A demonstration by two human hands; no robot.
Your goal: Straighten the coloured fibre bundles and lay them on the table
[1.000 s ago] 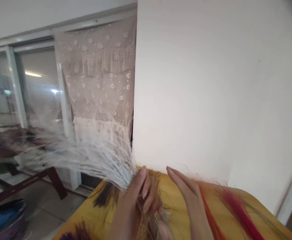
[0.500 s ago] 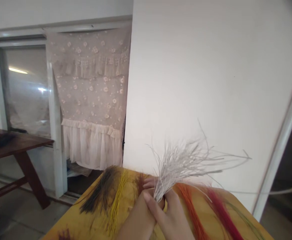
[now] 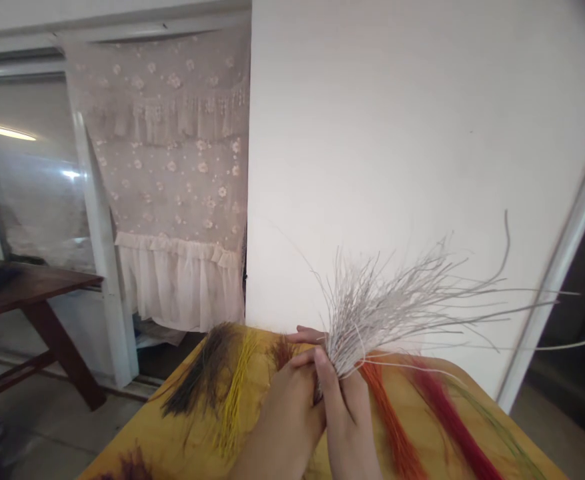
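A bundle of thin whitish strands fans out up and to the right above the table. Its gathered base sits between my two hands, which are pressed together. My left hand is closed around the lower end of the strands. Against it, my right hand is closed too, its thumb lying along the base of the bundle. Just behind the hands lies a reddish-brown bundle, partly covered. An orange bundle rests right of my right hand. Left of my left hand is a yellow bundle.
A yellow table carries the coloured bundles, including a dark grey one, a crimson one, a thin green one and a dark purple one. A white wall stands behind. At left are a lace curtain and a brown wooden table.
The white strands have risen a little and spread farther right. My hands have shifted slightly right and drawn closer together around the base. The view has turned slightly.
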